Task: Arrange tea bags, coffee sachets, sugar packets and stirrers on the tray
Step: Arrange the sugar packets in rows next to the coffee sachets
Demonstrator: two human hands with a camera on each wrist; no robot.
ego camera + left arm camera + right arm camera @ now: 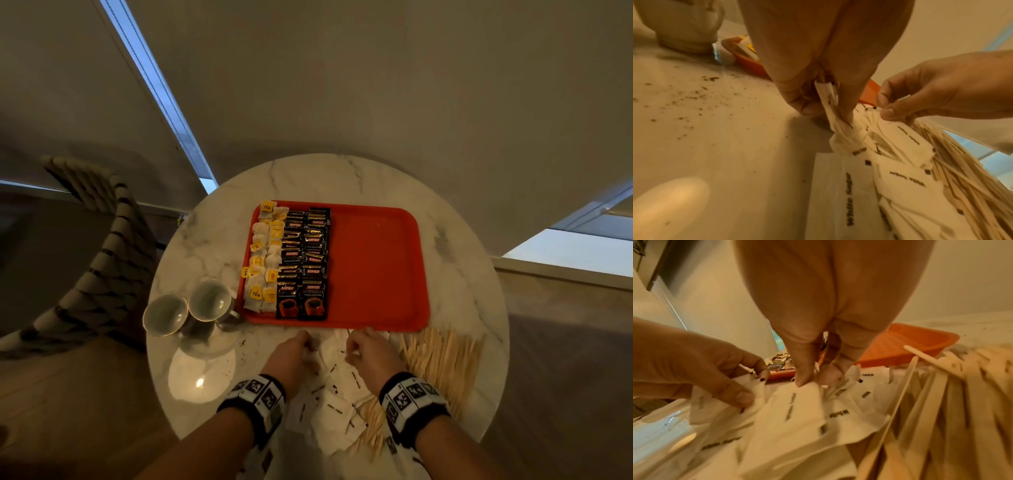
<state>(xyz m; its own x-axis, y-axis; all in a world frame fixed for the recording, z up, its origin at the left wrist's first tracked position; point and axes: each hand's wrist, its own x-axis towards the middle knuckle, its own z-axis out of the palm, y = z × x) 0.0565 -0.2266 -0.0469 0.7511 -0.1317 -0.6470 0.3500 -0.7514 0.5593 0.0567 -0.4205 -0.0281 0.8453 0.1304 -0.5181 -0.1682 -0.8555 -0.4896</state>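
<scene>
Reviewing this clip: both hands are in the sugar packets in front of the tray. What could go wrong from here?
1. The left hand and right hand each pinch white sugar packets out of a loose heap; extras may lift and drop.
2. The wooden stirrers lie against that heap, so pulling packets could scatter them.
3. Two cups stand close to the orange tray; a wide left-arm move might knock them.

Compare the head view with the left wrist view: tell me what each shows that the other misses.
Only the head view shows the coffee sachets in rows on the red tray, beside the tea bags, plus a second cup and the chair.

Only the left wrist view shows the left hand pinching a sugar packet, and "White Sugar" print.

Both show the right hand, sugar packets, stirrers, tray edge and marble table.
</scene>
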